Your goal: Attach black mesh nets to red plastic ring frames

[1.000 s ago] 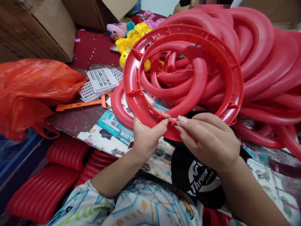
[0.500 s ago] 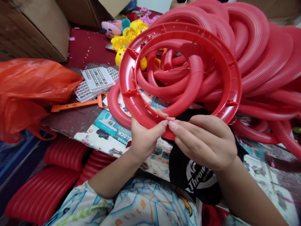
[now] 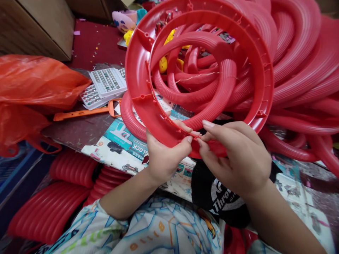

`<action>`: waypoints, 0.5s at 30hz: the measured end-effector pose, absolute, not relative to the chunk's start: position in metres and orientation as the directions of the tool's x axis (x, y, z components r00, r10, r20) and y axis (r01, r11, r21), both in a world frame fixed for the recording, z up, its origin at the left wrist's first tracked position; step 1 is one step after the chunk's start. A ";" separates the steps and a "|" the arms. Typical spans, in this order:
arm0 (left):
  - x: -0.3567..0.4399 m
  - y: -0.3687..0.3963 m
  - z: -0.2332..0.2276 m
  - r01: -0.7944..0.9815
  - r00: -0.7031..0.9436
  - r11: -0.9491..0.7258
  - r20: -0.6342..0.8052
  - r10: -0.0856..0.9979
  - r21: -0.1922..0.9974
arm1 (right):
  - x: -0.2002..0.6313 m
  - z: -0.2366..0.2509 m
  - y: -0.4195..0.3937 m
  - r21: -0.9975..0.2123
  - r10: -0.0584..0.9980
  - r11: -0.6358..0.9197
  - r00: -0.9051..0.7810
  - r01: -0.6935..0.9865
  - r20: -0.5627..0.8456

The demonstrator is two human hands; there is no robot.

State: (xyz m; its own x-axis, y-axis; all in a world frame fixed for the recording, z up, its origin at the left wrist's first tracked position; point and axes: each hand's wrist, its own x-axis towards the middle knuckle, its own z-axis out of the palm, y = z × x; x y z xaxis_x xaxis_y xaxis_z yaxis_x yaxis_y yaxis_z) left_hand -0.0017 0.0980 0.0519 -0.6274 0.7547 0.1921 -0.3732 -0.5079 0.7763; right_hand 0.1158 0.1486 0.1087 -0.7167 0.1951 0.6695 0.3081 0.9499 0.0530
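Since a second ago the red ring [image 3: 137, 70] has tipped up and come closer to the camera, so its top edge now reaches the upper border of the head view, and both hands have shifted slightly along its lower rim.

In the head view, the left hand [image 3: 165, 157] pinches the bottom rim of the ring, thumb on the near face and fingers curled behind it. The right hand [image 3: 238, 158] meets it just beside, thumb and forefinger pressed together on the same stretch of rim, the other fingers bent loosely. The fingertips of the two hands almost touch. The ring stands nearly upright, tilted a little away from the person, its ribbed inner side with small pegs facing the camera.

Behind and to the right lies a big heap of red ribbed rings [image 3: 299, 70]. On the desk [image 3: 79, 130] to the left rest trays of button cells [image 3: 106, 84], an orange tool [image 3: 79, 113] and an orange plastic bag [image 3: 34, 88]. A printed card box [image 3: 122, 141] lies under the left wrist. A black cloth [image 3: 219, 203] with white lettering sits below the right hand. Yellow toy parts [image 3: 162, 64] show through the ring. More red ribbed pieces [image 3: 53, 208] are stacked lower left, beside the person's patterned sleeve [image 3: 148, 229].
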 end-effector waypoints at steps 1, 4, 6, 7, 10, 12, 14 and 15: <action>-0.001 0.098 0.052 -0.388 -0.633 -0.496 0.166 0.756 0.777 | 0.116 0.109 0.148 0.088 0.170 0.947 -0.716 0.308 0.677; -0.002 0.097 0.051 -0.450 -0.591 -0.435 0.105 0.800 0.780 | 0.117 0.108 0.148 0.245 0.025 0.936 -0.741 0.254 0.671; -0.005 0.098 0.050 -0.472 -0.556 -0.419 0.107 0.825 0.775 | 0.119 0.109 0.151 0.262 -0.014 0.943 -0.762 0.205 0.647; -0.006 0.098 0.050 -0.478 -0.556 -0.422 0.107 0.824 0.770 | 0.120 0.111 0.152 0.237 0.001 0.951 -0.772 0.197 0.636; -0.010 0.100 0.051 -0.512 -0.572 -0.431 0.080 0.816 0.743 | 0.124 0.120 0.154 0.113 0.108 0.972 -0.814 0.208 0.570; -0.012 0.101 0.054 -0.552 -0.560 -0.429 0.064 0.826 0.715 | 0.127 0.128 0.153 0.059 0.211 0.957 -0.824 0.283 0.525; -0.012 0.101 0.056 -0.580 -0.554 -0.427 0.049 0.831 0.694 | 0.130 0.135 0.151 0.036 0.280 0.938 -0.816 0.345 0.505; -0.012 0.101 0.057 -0.586 -0.560 -0.429 0.039 0.827 0.688 | 0.131 0.137 0.150 0.025 0.305 0.930 -0.809 0.366 0.503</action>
State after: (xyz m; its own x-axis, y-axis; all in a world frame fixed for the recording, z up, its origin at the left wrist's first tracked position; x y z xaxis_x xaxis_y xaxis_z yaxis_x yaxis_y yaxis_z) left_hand -0.0123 0.1013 0.0573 -0.5601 0.8275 0.0388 -0.5859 -0.4289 0.6876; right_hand 0.1313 0.1498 0.1370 -0.8089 0.3046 0.5029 0.3661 0.9302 0.0255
